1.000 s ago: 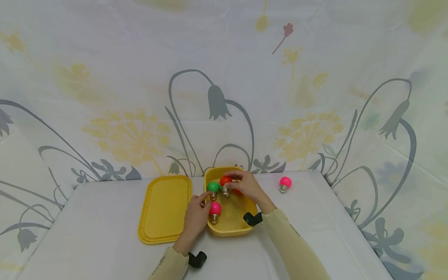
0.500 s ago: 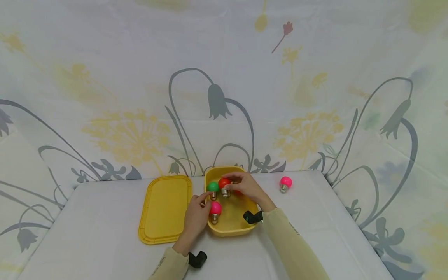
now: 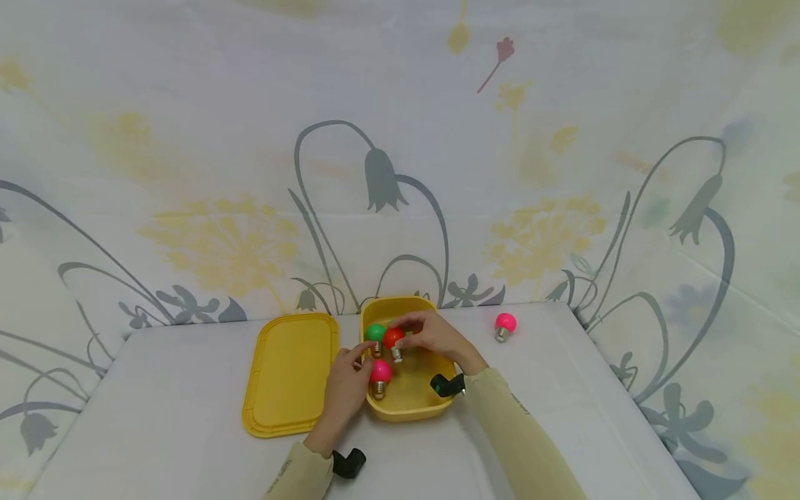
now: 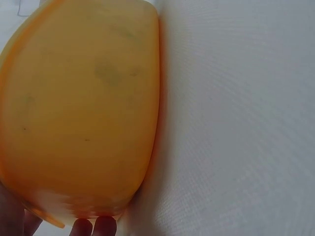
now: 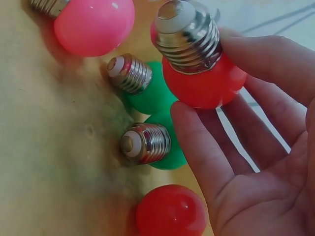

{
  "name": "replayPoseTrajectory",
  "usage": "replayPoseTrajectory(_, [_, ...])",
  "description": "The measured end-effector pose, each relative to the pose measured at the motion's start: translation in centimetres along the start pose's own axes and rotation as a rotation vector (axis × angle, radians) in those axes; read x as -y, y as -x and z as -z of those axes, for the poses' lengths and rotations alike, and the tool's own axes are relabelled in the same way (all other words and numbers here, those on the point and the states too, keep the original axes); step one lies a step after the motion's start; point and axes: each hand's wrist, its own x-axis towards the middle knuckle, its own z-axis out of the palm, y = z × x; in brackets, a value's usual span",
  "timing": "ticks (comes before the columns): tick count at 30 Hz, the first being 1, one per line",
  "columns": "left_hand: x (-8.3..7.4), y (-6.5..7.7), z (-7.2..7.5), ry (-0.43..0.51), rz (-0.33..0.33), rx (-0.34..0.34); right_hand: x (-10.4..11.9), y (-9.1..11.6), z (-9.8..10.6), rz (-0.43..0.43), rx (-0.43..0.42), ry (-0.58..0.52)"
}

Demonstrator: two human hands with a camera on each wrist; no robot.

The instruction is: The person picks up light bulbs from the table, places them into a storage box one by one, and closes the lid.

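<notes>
I judge packing in hand: my right hand pinches a red bulb, left hand grips the box by its left edge; next wants gentle release.

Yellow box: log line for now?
left hand: holds yellow box; right hand: holds red bulb over box; yellow lid: left of box; loose pink bulb: on table

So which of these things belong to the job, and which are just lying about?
Seem part of the job:
Red bulb, held by the right hand
Yellow box, gripped by the left hand
Pink bulb, two green bulbs and second red bulb, inside the box

Probably just lying about:
Yellow lid, on the table left of the box
Loose pink bulb, on the right
</notes>
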Motion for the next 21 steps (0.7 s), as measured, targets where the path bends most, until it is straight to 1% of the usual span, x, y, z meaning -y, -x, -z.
replayPoseTrajectory(9, [0.05, 0.00, 0.08, -0.001, -0.005, -0.005, -0.10, -0.19, -0.07, -0.002, 0.045, -0.001])
replayPoseTrajectory(21, [0.01, -0.03, 0.07, -0.006, 0.000, 0.000, -0.05, -0.15, 0.13, 0.018, 0.111, 0.045])
